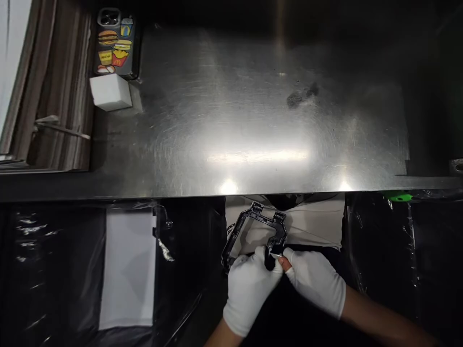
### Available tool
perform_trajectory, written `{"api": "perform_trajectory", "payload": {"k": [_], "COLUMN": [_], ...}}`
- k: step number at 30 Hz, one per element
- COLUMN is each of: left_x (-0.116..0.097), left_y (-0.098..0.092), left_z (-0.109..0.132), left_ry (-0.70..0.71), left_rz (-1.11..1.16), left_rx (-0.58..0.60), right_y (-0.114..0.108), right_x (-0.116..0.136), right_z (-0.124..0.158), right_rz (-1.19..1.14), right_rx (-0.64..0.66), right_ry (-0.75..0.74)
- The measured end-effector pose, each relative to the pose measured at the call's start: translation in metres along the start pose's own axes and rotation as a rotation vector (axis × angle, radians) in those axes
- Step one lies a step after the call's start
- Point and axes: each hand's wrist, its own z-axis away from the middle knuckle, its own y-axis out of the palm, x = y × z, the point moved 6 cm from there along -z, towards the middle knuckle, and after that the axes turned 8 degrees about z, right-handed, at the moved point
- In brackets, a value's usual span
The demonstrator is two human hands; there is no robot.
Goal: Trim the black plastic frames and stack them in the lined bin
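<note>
While the left hand (249,284), in a white glove, was curled with its fingers and thumb closed on the near end of the black open frame (278,231), the right hand (314,277) pinched a small bright blade-like tool (276,255) just beside that grip. The frame lay beyond the left hand, tilted over pale fabric (318,217), its two screw-hole tabs pointing away from both hands. Whether the tool's tip touched the frame could not be told.

Careful work at that spot seemed to call for a firm left hold close to the tip, since the frame's far end had no visible clamp and might have swung under pressure. Short, light strokes angled away from the left thumb looked safest; the right hand's bare fingertip (285,263) probably gave better feel, but sat close to the metal and wanted care. Bringing the frame up onto the tabletop (217,106), ahead of both hands, would likely have steadied it and put the dark edges under better light.
</note>
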Motion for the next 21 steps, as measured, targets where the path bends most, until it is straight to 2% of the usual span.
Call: {"api": "perform_trajectory", "payload": {"k": [5, 9, 13, 16, 19, 21], "left_x": [-0.002, -0.002, -0.001, 0.003, 0.015, 0.024], "left_y": [-0.005, -0.003, 0.002, 0.006, 0.005, 0.001], "left_z": [-0.001, 0.0, 0.0, -0.003, -0.006, -0.006], "left_ry": [-0.007, -0.045, -0.096, -0.19, -0.356, -0.472], "left_rz": [0.013, 0.011, -0.021, -0.01, 0.228, 0.561], "left_rx": [-0.029, -0.043, 0.009, 0.127, 0.253, 0.348], "right_y": [0.001, 0.002, 0.008, 0.012, 0.007, -0.004], "right_x": [0.0, -0.004, -0.011, -0.015, -0.022, -0.033], "right_z": [-0.003, -0.003, -0.001, 0.0, 0.001, 0.003], "right_rz": [-0.046, -0.128, -0.182, -0.229, -0.267, -0.331], "right_rx": [0.07, 0.041, -0.018, -0.072, -0.162, -0.198], "right_ry": [0.084, 0.087, 0.043, 0.013, 0.007, 0.023]}}
